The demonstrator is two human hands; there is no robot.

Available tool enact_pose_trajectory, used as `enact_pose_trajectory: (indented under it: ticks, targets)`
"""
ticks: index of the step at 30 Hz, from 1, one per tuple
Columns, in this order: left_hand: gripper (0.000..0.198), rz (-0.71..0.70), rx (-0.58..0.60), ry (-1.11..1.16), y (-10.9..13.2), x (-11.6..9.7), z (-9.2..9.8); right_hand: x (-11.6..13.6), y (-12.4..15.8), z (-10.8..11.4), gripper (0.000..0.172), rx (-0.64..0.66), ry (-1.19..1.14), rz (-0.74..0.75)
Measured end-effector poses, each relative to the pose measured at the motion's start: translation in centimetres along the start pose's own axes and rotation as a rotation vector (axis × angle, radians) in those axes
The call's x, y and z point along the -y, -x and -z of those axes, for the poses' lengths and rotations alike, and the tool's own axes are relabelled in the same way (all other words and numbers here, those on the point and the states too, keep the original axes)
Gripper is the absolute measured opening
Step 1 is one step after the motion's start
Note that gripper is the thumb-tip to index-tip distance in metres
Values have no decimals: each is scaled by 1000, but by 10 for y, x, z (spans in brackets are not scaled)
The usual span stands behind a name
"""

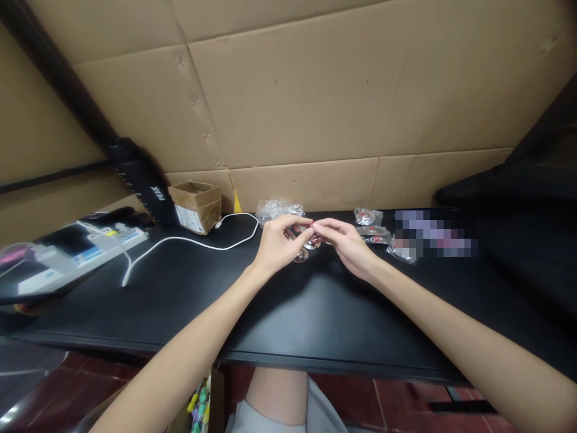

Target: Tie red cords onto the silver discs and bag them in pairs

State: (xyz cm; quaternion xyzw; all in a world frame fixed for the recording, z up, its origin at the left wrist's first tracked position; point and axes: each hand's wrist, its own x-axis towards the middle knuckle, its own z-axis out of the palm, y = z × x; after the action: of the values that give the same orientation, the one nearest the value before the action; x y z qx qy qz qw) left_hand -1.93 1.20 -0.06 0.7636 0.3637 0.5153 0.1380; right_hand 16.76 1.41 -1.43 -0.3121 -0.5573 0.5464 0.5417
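My left hand point(280, 240) and my right hand point(345, 243) meet above the middle of the black table point(311, 313). Their thumbs and fingertips are pinched together around a small red piece point(312, 223), mostly covered by the fingers; its kind is too small to make out. Just below the fingertips lie shiny round metal pieces with reddish parts, one of them a metal disc point(301, 256) near my left thumb. Behind my left hand rests a crumpled heap of clear plastic bags point(279, 208).
Several small clear packets point(375, 234) with red-marked contents lie right of my hands. At the left are an open cardboard box point(197, 207), a white cable point(193, 242) and a white power strip point(85, 255). A cardboard wall point(293, 108) closes off the back.
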Motion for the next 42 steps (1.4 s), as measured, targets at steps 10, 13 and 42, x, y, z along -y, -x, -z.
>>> enact_pose_trajectory:
  ticks: [10, 13, 42]
  targets:
    - [13, 23, -4, 101, 0, 8, 0, 2, -1, 0, 17, 28, 1, -31]
    - [17, 36, -6, 105, -1, 10, 0, 3, 0, 0, 18, 53, 69, 19]
    - [12, 681, 159, 598, -8, 27, 12, -9, -7, 15, 37, -211, 596, 141]
